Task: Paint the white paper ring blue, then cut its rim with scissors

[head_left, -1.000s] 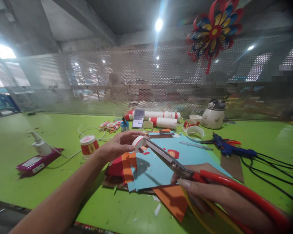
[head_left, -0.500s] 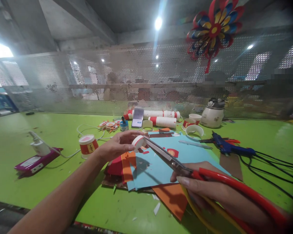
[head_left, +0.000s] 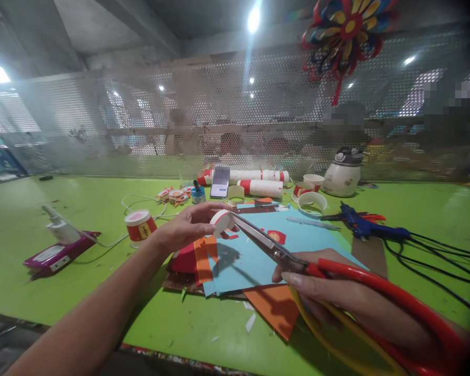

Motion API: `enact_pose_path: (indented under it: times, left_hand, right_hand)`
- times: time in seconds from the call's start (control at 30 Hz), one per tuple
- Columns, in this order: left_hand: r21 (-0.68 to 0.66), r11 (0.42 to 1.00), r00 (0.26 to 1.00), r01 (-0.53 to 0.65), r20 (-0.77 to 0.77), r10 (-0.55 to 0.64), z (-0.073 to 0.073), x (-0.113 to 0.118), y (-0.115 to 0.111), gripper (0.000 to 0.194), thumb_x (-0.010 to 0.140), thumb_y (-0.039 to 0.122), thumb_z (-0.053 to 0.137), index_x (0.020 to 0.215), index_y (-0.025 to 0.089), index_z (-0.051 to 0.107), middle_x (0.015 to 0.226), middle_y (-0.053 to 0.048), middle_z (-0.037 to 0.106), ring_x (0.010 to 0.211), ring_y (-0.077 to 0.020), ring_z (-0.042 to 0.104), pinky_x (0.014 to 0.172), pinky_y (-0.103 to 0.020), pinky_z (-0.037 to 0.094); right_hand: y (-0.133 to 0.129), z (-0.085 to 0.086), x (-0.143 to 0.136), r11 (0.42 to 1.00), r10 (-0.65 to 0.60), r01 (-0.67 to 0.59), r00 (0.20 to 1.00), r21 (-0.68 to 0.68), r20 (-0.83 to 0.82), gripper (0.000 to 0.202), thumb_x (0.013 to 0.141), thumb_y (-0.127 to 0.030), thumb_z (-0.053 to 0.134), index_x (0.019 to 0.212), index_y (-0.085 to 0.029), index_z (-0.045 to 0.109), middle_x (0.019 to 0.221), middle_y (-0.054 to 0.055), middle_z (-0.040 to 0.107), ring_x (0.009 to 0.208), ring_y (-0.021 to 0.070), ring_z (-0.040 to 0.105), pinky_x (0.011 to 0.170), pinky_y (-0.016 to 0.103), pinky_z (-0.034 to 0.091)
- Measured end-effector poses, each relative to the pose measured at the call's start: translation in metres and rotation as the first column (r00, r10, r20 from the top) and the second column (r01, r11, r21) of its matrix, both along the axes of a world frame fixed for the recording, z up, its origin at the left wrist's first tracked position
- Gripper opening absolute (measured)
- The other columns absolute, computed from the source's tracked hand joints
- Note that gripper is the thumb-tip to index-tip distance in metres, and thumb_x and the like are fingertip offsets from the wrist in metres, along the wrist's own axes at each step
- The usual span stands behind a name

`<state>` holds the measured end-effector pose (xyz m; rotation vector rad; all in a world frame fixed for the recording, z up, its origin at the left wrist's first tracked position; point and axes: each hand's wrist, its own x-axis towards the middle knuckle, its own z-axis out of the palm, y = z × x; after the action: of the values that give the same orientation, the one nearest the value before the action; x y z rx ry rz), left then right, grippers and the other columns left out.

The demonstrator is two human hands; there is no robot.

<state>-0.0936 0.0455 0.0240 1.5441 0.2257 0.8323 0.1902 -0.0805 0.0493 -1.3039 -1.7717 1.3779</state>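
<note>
My left hand [head_left: 190, 224] pinches a small white paper cup piece [head_left: 220, 223] with a thin red line along its edge. In my right hand [head_left: 337, 292] is a large pair of scissors [head_left: 284, 256] with red and yellow handles. Their blade tips meet the rim of the cup piece; whether the paper lies between the blades I cannot tell. Beneath both hands lie light blue paper sheets [head_left: 258, 266] on orange paper [head_left: 274, 310]. A small red paper scrap [head_left: 276, 237] with a gold print rests on the blue sheet.
A blue glue gun [head_left: 370, 227] with black cords lies at right. Left stand a red-and-white paper cup [head_left: 140, 228] and a purple power strip [head_left: 60, 256]. Toward the back are a phone [head_left: 220, 183], a blue bottle [head_left: 198, 193], stacked cups [head_left: 260, 188] and a white jug [head_left: 341, 175].
The camera view has tilted slightly, so the table things sit a little higher. The cup piece has turned slightly in my left hand; the scissor tips stay at its rim.
</note>
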Motion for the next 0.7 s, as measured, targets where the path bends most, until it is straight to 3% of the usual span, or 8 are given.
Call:
enact_pose_path:
  times: [0.27,0.43,0.57,0.7]
  left_hand:
    - [-0.022,1.0,1.0,0.003,0.0,-0.003,-0.003,-0.001,0.002,0.044,0.081,0.019,0.077,0.123,0.017,0.068,0.113,-0.015,0.074,0.104,-0.0274,0.07,0.086,-0.038,0.059]
    - [-0.047,0.999,1.0,-0.011,0.004,0.011,-0.003,-0.003,0.002,0.045,0.081,0.018,0.077,0.124,0.016,0.068,0.117,-0.016,0.072,0.104,-0.0277,0.07,0.086,-0.039,0.06]
    - [-0.044,0.999,1.0,-0.017,0.003,0.017,-0.003,-0.003,0.002,0.044,0.08,0.019,0.077,0.123,0.016,0.069,0.114,-0.016,0.073,0.103,-0.0277,0.07,0.085,-0.038,0.06]
    - [-0.039,0.999,0.999,-0.034,-0.01,0.034,-0.004,-0.003,0.003,0.045,0.08,0.02,0.078,0.124,0.017,0.069,0.116,-0.016,0.073,0.103,-0.0279,0.07,0.084,-0.038,0.06]
  right_hand:
    - [0.0,-0.003,-0.003,1.0,0.026,-0.026,1.0,-0.012,-0.01,0.051,0.089,-0.061,0.056,0.058,-0.021,0.046,0.052,-0.004,0.046,0.049,0.0109,0.044,0.053,0.028,0.041]
    - [-0.005,-0.007,-0.007,0.994,-0.077,0.069,0.993,-0.08,-0.089,0.05,0.085,-0.061,0.061,0.058,-0.022,0.046,0.048,-0.004,0.044,0.048,0.0118,0.043,0.05,0.027,0.036]
    - [-0.004,-0.008,-0.006,0.997,-0.075,0.074,0.995,-0.021,-0.067,0.051,0.086,-0.061,0.06,0.058,-0.022,0.045,0.048,-0.005,0.042,0.049,0.0117,0.045,0.051,0.026,0.037]
    - [0.005,-0.007,-0.002,0.992,0.08,-0.083,0.996,0.095,0.037,0.05,0.093,-0.058,0.053,0.06,-0.021,0.047,0.05,-0.005,0.047,0.049,0.0102,0.045,0.054,0.025,0.037]
